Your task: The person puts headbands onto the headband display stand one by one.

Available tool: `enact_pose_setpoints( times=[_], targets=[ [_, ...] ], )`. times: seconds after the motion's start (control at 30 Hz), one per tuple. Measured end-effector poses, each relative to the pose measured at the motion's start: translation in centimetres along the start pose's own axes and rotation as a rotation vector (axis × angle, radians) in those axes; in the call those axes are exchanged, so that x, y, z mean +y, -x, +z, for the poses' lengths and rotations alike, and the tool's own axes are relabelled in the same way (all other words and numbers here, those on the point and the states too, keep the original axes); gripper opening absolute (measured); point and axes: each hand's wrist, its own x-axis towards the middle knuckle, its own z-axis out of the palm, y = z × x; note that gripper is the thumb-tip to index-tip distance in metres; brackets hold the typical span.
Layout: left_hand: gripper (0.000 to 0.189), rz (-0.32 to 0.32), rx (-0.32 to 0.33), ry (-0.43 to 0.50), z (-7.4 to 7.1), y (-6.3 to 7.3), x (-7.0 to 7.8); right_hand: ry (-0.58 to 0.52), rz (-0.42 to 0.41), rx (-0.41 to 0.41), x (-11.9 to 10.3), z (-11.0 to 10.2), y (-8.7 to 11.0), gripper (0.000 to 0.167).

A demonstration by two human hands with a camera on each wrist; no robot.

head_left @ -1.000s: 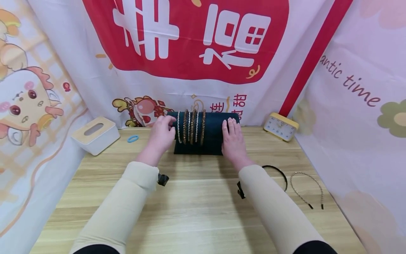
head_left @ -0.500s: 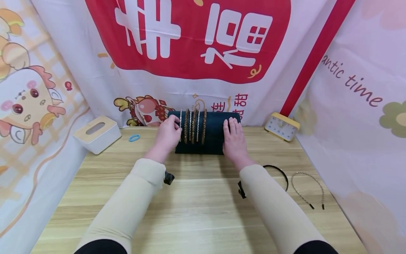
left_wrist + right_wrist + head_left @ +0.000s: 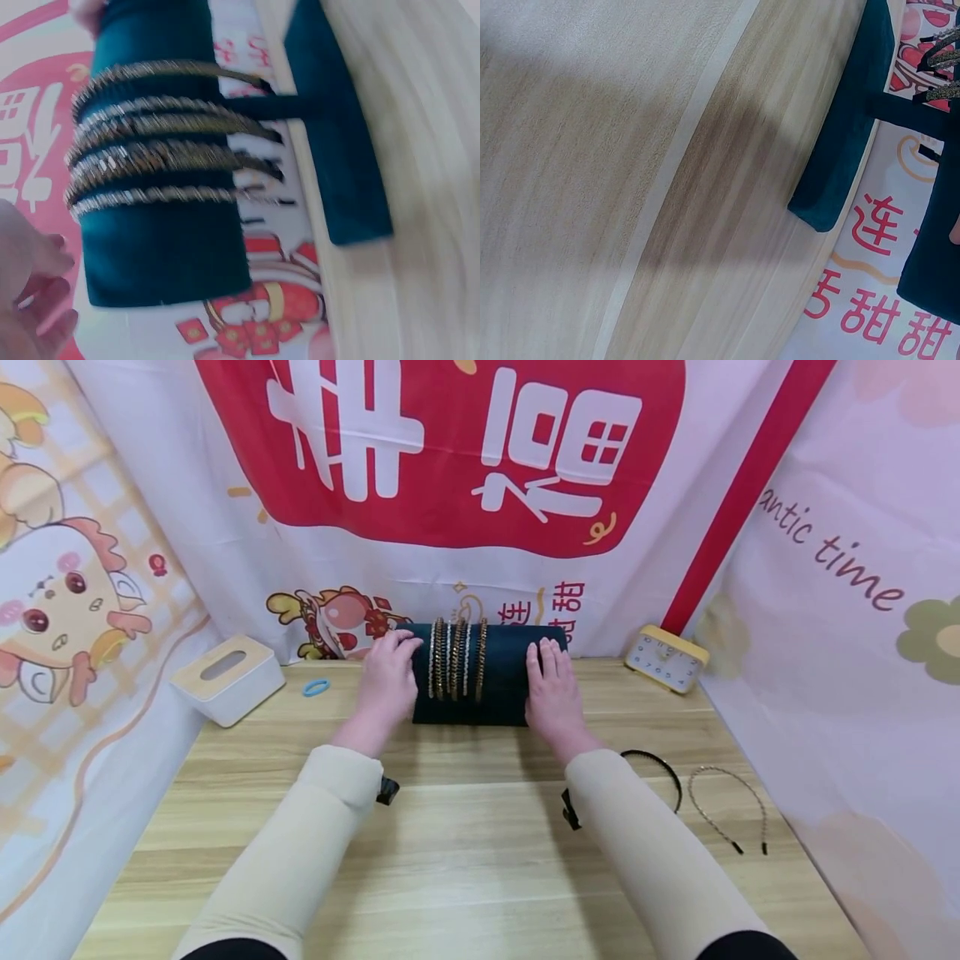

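A dark green velvet headband stand (image 3: 506,668), a horizontal roll on a flat base, stands at the back of the table. Several headbands (image 3: 161,159), some bronze and some pale silver, arch over its left half. The leftmost is a thin twisted silver headband (image 3: 150,197), close against its neighbour. My left hand (image 3: 387,681) is beside the roll's left end, fingers loosely bent; in the left wrist view it holds nothing and shows a gap from the roll. My right hand (image 3: 553,689) rests on the roll's right end with fingers extended; only a fingertip shows in the right wrist view.
On the table's right lie a black headband (image 3: 663,766) and a pale twisted headband (image 3: 705,815). A tissue box (image 3: 228,681) and a blue ring (image 3: 316,687) are at the back left. A yellow clock (image 3: 666,658) stands back right, by the printed cloth walls.
The leftmost silver headband has shifted right along the roll, up to the others. My left hand moved right with it, then drew back left off it. My right hand has stayed put.
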Motion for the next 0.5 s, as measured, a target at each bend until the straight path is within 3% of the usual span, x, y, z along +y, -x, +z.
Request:
enact_pose_setpoints(
  times=[0.1,0.23,0.37,0.5],
  targets=[
    [0.044,0.078,-0.075,-0.059,0.0,0.5,-1.1,0.004,-0.006,0.010,0.0,0.1,0.0,0.082],
    [0.060,0.109,-0.188,-0.097,0.5,0.8,-1.9,0.028,-0.016,0.022,0.3,0.1,0.1,0.084],
    [0.065,0.149,-0.165,-0.122,1.1,0.7,-2.1,0.014,-0.038,0.021,0.4,-0.1,0.1,0.085],
    [0.068,0.188,-0.137,-0.203,1.7,0.6,-2.2,-0.140,-0.081,0.068,0.7,-0.9,0.3,0.080]
  ],
)
